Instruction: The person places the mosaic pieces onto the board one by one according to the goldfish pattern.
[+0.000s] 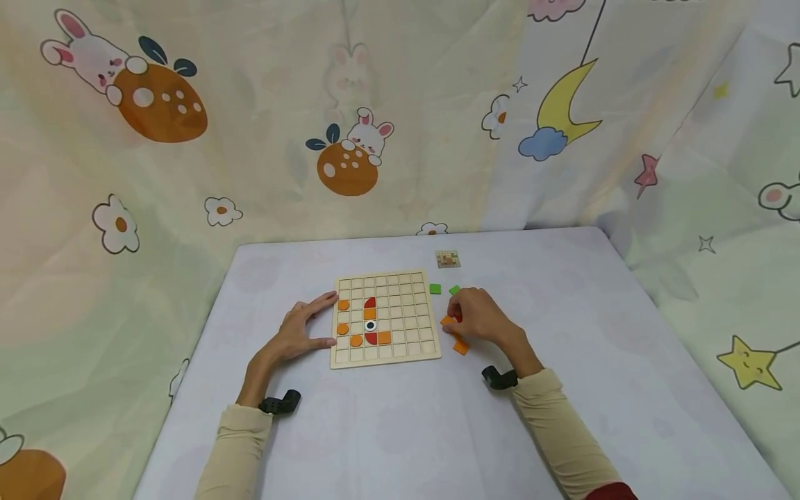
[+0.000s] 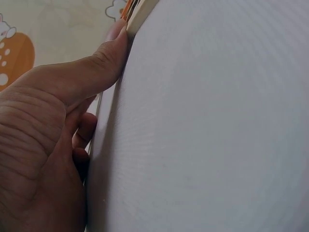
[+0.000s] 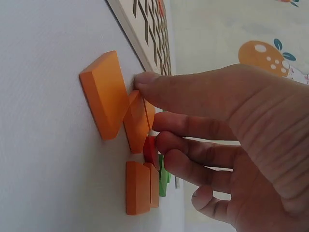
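My left hand [image 1: 304,332] lies flat on the smooth pale lilac tablecloth [image 1: 387,430], fingers straight and spread, with thumb and forefinger touching the left edge of the square pale wooden grid board [image 1: 400,286]. My left wrist camera shows the thumb [image 2: 104,63] pressed against the board's thick, light-coloured rim [image 2: 140,17]. On the board near that hand sit flat orange discs [image 1: 343,305], an orange square [image 1: 384,337], red half-round pieces [image 1: 370,302] and a white disc with a black ring [image 1: 371,325], all matte and smooth.

My right hand [image 1: 478,316] is just to the right of the board, fingers curled down over a small pile of loose tiles. The right wrist camera shows my thumb tip [image 3: 145,79] touching the top of a thick orange square tile [image 3: 137,121], with the other fingers bent close around a small red piece [image 3: 150,150] beside it; whether the tile is lifted off the cloth I cannot tell. Another chunky orange tile [image 3: 104,94], with crisp painted edges, leans against the one I touch on the thumb side. Further along my fingers lie two more orange tiles [image 3: 140,186] and a green one [image 3: 164,179].

Beyond my right hand, two small green squares [image 1: 435,289] rest on the cloth, and further off lies a little patterned card [image 1: 447,259]. A soft cream curtain printed with rabbits, carrots and a moon [image 1: 187,139] hangs around the table.
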The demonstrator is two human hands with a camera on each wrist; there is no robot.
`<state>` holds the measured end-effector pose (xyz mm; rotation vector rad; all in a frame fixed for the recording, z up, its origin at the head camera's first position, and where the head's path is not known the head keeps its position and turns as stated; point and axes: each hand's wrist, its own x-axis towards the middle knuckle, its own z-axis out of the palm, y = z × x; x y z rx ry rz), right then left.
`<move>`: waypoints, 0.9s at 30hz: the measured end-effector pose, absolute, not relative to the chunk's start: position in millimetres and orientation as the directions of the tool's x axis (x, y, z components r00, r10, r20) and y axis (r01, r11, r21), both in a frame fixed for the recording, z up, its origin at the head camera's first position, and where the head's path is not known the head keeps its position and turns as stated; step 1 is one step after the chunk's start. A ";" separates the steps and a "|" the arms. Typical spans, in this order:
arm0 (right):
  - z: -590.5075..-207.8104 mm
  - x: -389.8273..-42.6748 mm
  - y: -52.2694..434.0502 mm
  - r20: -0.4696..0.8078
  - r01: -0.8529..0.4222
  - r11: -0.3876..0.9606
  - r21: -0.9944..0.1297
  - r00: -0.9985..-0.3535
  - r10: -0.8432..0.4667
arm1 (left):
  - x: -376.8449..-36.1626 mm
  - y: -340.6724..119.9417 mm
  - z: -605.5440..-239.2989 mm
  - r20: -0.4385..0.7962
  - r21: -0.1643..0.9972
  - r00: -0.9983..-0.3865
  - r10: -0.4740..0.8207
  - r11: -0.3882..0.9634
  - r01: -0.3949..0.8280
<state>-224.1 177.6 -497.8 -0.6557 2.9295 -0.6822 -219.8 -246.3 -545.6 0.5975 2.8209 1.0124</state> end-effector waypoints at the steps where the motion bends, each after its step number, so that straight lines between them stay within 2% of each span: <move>1: -498.0 -224.3 176.9 0.032 -0.390 0.812 -0.434 -0.907 -0.419 | -219.9 -246.4 -545.4 0.054 0.630 -0.918 0.392 0.700 0.336; 11: -497.3 -225.3 171.4 0.048 -0.392 0.816 -0.425 -0.910 -0.413 | -220.6 -247.4 -545.8 0.066 0.635 -0.912 0.405 0.688 0.352; 27: -504.9 -226.2 149.9 0.143 -0.509 0.603 -0.614 -0.824 -0.549 | -219.5 -247.1 -545.8 0.047 0.644 -0.921 0.388 0.693 0.325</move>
